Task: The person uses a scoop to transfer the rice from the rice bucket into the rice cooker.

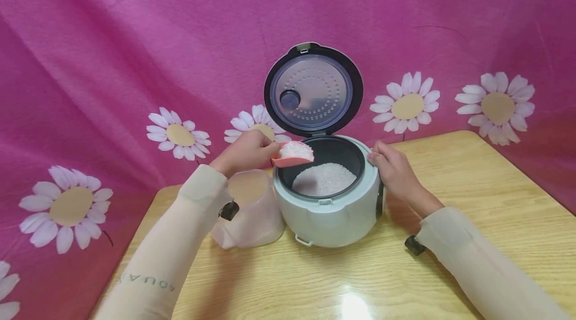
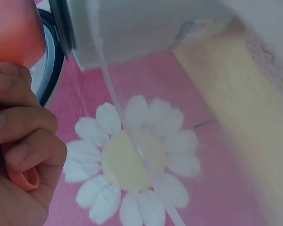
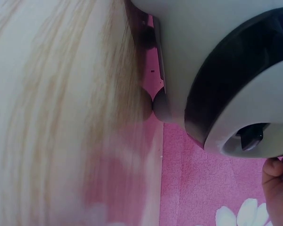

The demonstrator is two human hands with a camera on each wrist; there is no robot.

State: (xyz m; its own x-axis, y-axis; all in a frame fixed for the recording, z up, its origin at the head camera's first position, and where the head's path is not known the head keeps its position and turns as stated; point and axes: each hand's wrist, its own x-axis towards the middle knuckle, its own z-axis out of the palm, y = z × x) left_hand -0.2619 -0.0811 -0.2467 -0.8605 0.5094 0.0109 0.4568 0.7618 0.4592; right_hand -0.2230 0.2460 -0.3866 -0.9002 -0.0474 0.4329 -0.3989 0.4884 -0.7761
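In the head view my left hand (image 1: 244, 153) grips the handle of a coral-pink scoop (image 1: 291, 162), heaped with white rice (image 1: 297, 150). The scoop is over the left part of the open mouth of a pale rice cooker (image 1: 330, 225). More white rice (image 1: 327, 180) lies inside its dark pot. Fingers curl round the handle in the left wrist view, and the handle's looped end (image 2: 32, 181) pokes out below them. My right hand (image 1: 398, 174) holds the cooker's upper rim at its right side; only some of its fingers (image 3: 273, 172) show in the right wrist view.
The cooker's lid (image 1: 315, 87) stands raised behind the pot. A translucent plastic container (image 1: 256, 227) stands just left of the cooker, beneath my left forearm. All this is on a wood-grain table (image 1: 450, 180), with a magenta daisy-print cloth (image 1: 202, 35) hanging behind.
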